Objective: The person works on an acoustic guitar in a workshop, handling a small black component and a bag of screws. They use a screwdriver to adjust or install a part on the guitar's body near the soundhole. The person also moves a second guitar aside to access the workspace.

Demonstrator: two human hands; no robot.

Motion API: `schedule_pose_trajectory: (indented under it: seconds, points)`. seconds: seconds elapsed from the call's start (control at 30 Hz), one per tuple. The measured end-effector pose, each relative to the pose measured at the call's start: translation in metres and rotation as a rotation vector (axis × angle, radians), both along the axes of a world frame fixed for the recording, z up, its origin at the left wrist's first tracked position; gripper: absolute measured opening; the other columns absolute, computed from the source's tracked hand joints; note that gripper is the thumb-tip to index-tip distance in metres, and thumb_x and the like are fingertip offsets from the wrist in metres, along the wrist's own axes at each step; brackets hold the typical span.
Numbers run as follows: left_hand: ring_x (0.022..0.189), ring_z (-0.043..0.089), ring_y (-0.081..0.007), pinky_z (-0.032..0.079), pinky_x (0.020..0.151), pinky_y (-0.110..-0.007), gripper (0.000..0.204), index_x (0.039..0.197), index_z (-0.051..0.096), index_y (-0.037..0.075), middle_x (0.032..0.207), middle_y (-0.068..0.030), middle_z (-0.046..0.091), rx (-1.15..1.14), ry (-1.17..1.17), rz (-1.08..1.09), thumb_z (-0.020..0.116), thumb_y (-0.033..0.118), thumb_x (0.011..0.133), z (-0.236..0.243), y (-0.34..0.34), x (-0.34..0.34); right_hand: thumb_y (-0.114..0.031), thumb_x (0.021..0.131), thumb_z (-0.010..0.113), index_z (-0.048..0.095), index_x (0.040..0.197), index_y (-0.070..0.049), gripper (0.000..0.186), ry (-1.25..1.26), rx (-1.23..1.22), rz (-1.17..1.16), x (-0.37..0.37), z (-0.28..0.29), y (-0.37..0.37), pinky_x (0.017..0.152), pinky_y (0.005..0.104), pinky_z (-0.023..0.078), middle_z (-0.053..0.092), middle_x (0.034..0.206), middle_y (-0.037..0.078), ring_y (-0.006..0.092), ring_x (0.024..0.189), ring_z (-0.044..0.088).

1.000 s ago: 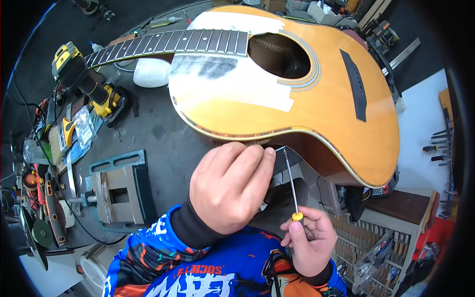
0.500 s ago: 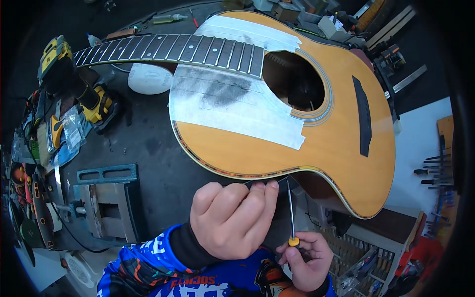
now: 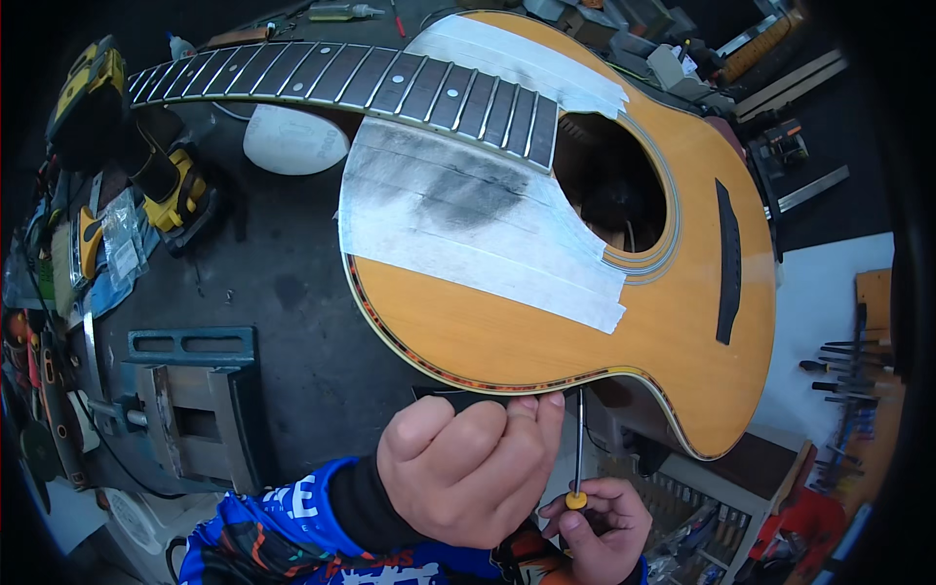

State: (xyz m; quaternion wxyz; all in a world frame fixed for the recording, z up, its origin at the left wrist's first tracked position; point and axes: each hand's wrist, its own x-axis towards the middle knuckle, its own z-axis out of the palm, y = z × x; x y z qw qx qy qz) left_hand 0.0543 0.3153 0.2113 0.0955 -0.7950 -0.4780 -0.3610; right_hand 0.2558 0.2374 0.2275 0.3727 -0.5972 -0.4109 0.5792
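Note:
An acoustic guitar lies face up, its neck pointing left. White masking tape with a dark smudge covers part of its top. My left hand is closed with curled fingers, fingertips against the guitar's near side by the waist. A thin dark piece juts out beside those fingers; the palm hides what they grip. Between thumb and fingers, my right hand holds a screwdriver with a yellow collar. Its metal shaft points up to the guitar's side, where the rim hides the tip.
A metal vise sits on the dark bench at left. Beyond it stand a yellow-and-black power tool and a white computer mouse-shaped block under the neck. Several tools hang on a board at right; a small-parts rack stands below.
The guitar sits lower in the view, with both hands a little lower too. The screwdriver's shaft stands more upright, and its tip has gone from sight beneath the guitar's rim.

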Motion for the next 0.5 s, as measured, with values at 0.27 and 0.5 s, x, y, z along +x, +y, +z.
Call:
schedule_pose_trajectory:
  seconds: [0.27,0.5]
  points:
    - [0.083,0.049,-0.0132,0.029,0.070,-0.033,0.026,0.095,0.075,0.006,0.085,0.0024,0.060,-0.034,-0.068,-0.019,0.070,0.012,0.070,0.001,0.000,0.001,-0.002,0.091,0.062,0.051,0.115,0.000,0.026,0.056,-0.042,0.005,-0.004,0.011,0.005,0.059,0.0183,0.047,0.070,0.093,0.013,0.0089,0.068,0.062]
    - [0.080,0.049,-0.0129,0.027,0.069,-0.034,0.026,0.093,0.075,0.006,0.083,0.0018,0.059,-0.003,-0.100,-0.018,0.070,0.012,0.068,0.000,0.002,0.003,-0.003,0.091,0.062,0.051,0.115,-0.001,0.026,0.052,-0.061,0.001,-0.004,0.012,0.006,0.058,0.0174,0.047,0.070,0.093,0.014,0.0089,0.068,0.062]
